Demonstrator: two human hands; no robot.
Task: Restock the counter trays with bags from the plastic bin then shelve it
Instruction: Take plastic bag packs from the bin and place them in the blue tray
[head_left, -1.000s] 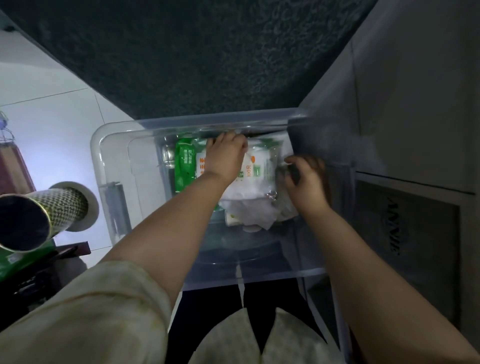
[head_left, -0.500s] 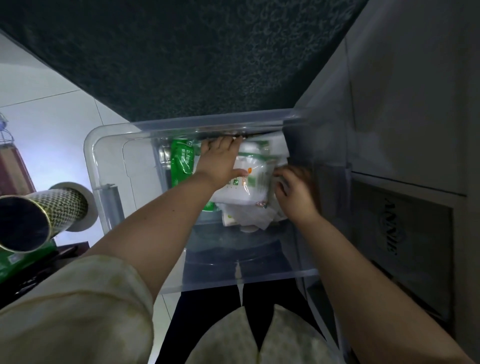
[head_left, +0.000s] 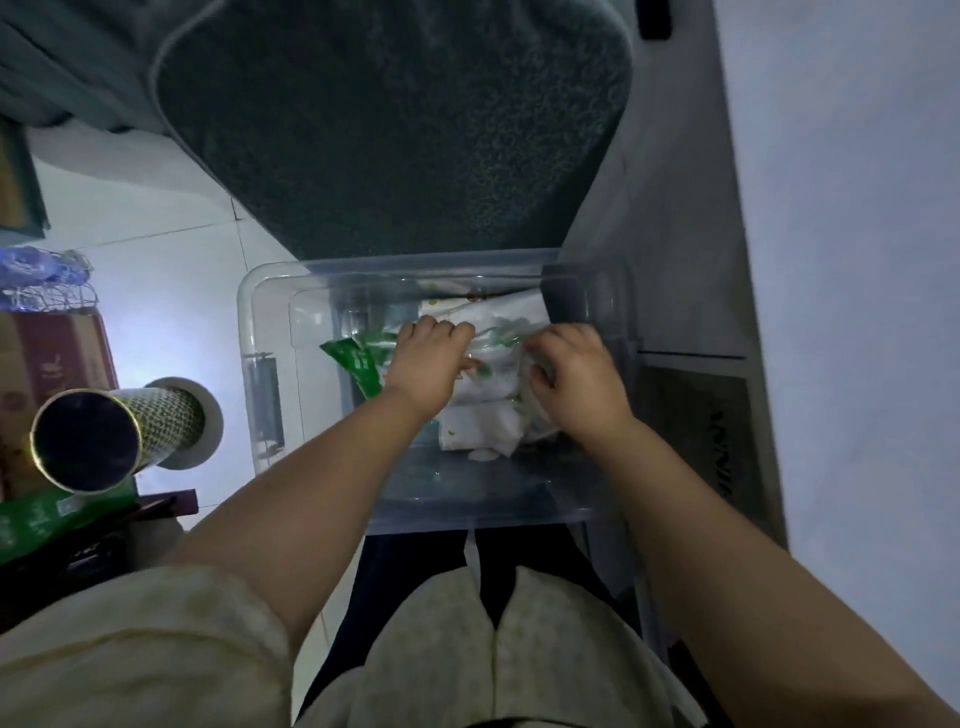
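The clear plastic bin (head_left: 270, 322) sits on the floor in front of the person, and the white and green crinkly bags (head_left: 493, 384) lie bunched in its far half. In the head view, both hands are down inside it. The left hand (head_left: 428, 366) presses its curled fingers on top of the pile, with a loose green bag (head_left: 358, 366) just to its left. The right hand (head_left: 576, 382) has its fingers closed into the bags on the other side. This looks like the picking-up step. Next, the bunch needs a firm lift straight up over the rim, since slippery bags may slide out. No counter trays show here. A shiny tube with a green net pattern (head_left: 111, 434) stands well apart to the left, and a dark fuzzy mat (head_left: 389, 130) lies beyond the bin.
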